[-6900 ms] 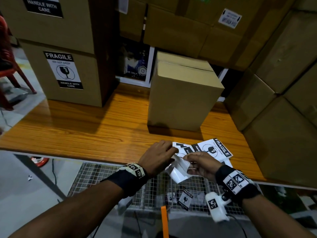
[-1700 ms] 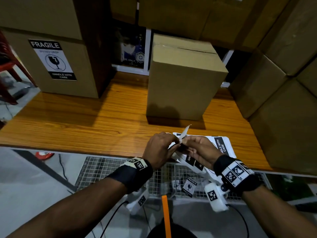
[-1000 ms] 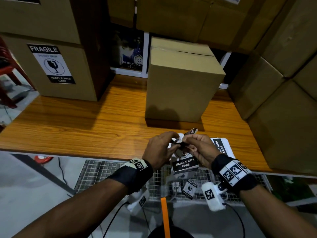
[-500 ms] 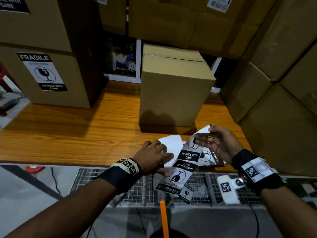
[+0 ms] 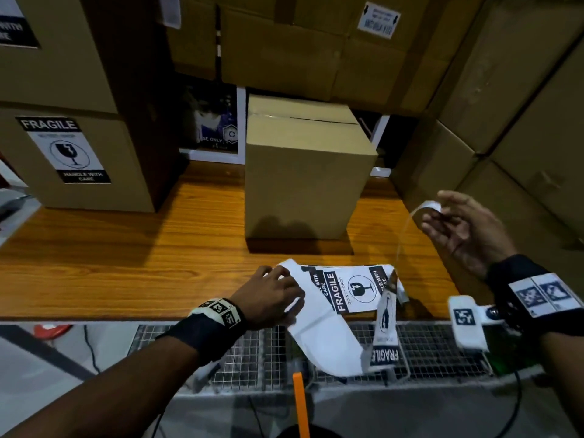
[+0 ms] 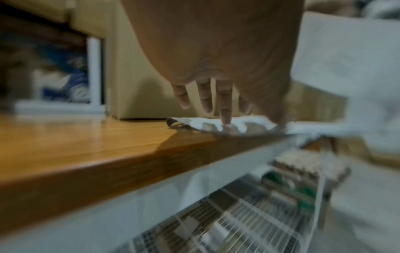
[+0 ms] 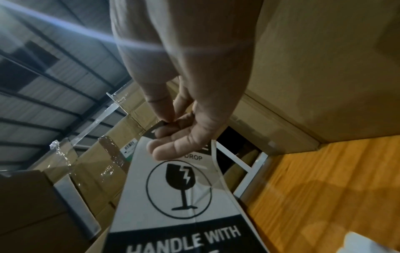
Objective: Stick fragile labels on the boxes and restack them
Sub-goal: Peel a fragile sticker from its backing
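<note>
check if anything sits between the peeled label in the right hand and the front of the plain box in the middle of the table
Nothing visible does. The right hand pinches the peeled label in the air to the right of the plain box, whose near face is bare. The label sheets under the left hand lie flat on the table, below that path.

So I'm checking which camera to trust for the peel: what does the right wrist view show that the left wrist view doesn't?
Only the right wrist view shows the right hand pinching the top edge of the peeled fragile label, its printed face with the broken-glass symbol in view.

Only the left wrist view shows the left hand with straight fingers pressing the white backing sheet down at the table edge.

Both show the wooden table and cardboard boxes.
</note>
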Demonstrator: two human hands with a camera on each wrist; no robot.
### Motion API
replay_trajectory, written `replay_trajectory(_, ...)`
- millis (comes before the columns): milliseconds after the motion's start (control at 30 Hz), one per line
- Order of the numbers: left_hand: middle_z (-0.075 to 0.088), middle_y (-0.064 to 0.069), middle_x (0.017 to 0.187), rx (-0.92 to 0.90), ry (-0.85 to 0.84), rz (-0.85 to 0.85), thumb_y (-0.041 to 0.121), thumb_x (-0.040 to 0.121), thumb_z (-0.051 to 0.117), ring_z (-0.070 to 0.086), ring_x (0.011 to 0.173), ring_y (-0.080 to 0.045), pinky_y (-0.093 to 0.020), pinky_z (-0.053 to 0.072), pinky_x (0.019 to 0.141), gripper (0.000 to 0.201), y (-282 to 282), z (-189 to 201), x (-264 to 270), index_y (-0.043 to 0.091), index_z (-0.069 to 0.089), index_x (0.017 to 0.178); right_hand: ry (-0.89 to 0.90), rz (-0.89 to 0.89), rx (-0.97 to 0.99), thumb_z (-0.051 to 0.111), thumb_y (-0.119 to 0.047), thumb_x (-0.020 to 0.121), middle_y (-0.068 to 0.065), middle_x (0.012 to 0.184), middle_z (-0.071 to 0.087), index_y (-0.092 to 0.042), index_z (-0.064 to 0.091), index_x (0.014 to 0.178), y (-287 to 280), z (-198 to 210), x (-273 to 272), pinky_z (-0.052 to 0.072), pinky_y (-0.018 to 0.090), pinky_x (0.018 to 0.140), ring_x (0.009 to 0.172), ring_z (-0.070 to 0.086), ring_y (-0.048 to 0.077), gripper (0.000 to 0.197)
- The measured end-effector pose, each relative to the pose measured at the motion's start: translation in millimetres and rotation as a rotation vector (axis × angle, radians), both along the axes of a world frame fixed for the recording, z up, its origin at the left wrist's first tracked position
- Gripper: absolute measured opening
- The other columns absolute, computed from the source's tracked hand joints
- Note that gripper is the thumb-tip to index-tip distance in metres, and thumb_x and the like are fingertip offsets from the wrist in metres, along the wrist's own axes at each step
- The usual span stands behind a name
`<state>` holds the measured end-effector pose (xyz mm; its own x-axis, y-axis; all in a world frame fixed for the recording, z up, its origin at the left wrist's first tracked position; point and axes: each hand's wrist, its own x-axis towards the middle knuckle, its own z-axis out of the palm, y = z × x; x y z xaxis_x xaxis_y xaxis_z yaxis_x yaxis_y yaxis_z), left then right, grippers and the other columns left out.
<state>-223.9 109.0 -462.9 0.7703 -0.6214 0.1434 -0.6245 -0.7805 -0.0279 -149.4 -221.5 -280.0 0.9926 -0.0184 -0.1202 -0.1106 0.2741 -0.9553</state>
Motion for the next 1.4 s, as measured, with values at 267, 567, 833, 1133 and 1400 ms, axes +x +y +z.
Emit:
replay_trajectory(267,0.061,0.002,0.105,0.094,-0.051,-0.018,0.057,0.091,0.048,0.059,0.1,-0.025,-0.046,0.044,0.087,0.032,-1.0,-3.0,-6.7,0.032,0.059,0.108,-0.243,0.01,-0.227,0.051,0.007,0.092,0.013,0.1,0.074,-0.013,0.071,0.105,-2.6,29.6,16.5,0.06,0.029,0.077,0.092,0.073,0.024,0.031)
replay_trajectory(567,0.069,0.005,0.084,-0.633,0.298,0.358,0.038,0.094,0.061,0.065,0.073,-0.015,-0.031,0.048,0.062,0.02,60.2,89.1,-9.8,0.019,0.067,0.095,-0.321,-0.364,-0.91,0.074,-0.026,0.085,0.01,0.083,0.07,-0.009,0.074,0.097,-51.2,39.8,48.2,0.059,0.034,0.069,0.074,0.065,0.022,0.021)
replay_trajectory(833,0.073,0.005,0.095,-0.286,0.758,0.455,0.036,0.095,0.064,0.068,0.079,-0.006,-0.034,0.056,0.077,0.012,105.5,140.6,21.9,0.029,0.059,0.104,0.067,-0.308,-1.535,0.068,-0.027,0.087,0.022,0.083,0.059,-0.002,0.059,0.065,-52.1,21.4,74.1,0.047,0.04,0.073,0.077,0.056,0.037,0.034)
replay_trajectory(1133,0.069,0.002,0.109,-0.015,0.639,0.398,0.032,0.095,0.065,0.063,0.092,-0.017,-0.031,0.05,0.078,0.032,57.9,81.4,56.6,0.015,0.063,0.122,-0.199,-0.043,-1.608,0.064,-0.019,0.091,0.02,0.107,0.064,-0.004,0.064,0.104,8.8,-44.7,48.1,0.049,0.043,0.081,0.095,0.061,0.038,0.019)
replay_trajectory(1400,0.062,-0.003,0.133,0.164,0.553,0.56,0.04,0.095,0.062,0.056,0.122,-0.027,-0.051,0.044,0.102,0.039,82.6,63.3,51.4,0.028,0.058,0.132,-0.716,0.988,-1.446,0.047,-0.05,0.094,0.005,0.133,0.046,-0.024,0.051,0.138,151.4,-134.8,-27.5,0.041,0.038,0.1,0.12,0.043,0.023,0.052)
